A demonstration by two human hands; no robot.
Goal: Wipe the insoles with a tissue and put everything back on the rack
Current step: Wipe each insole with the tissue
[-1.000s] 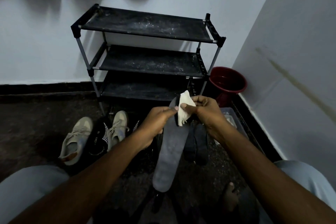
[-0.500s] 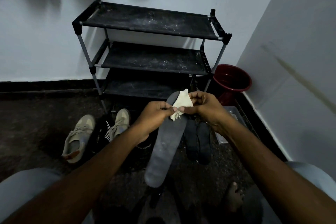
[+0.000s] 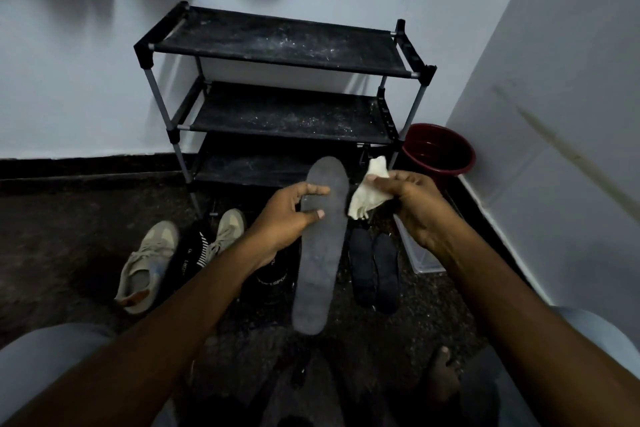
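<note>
A: Where is the grey insole [image 3: 320, 253] at this moment?
B: In your left hand [image 3: 284, 218]; its fingers [image 3: 313, 190] curl round the insole's left edge near the upper end; you hold it upright in the air in front of the rack [image 3: 277, 45], its lower end hanging towards your lap.
A: And the tissue [image 3: 369, 196]?
B: Your right hand [image 3: 415, 211] pinches it, crumpled, between thumb and fingers; it sits just beside the insole's right edge, and I cannot tell whether the two touch.
A: What lies below your hands?
B: Two dark insoles [image 3: 374, 267] side by side on the floor [image 3: 69, 236]; beige shoes [image 3: 149, 263] to your left, with a dark striped shoe [image 3: 199, 248] between them; a clear box [image 3: 420, 256] and a red bucket [image 3: 438, 149] by the right wall; pale dust speckles the rack's shelves.
</note>
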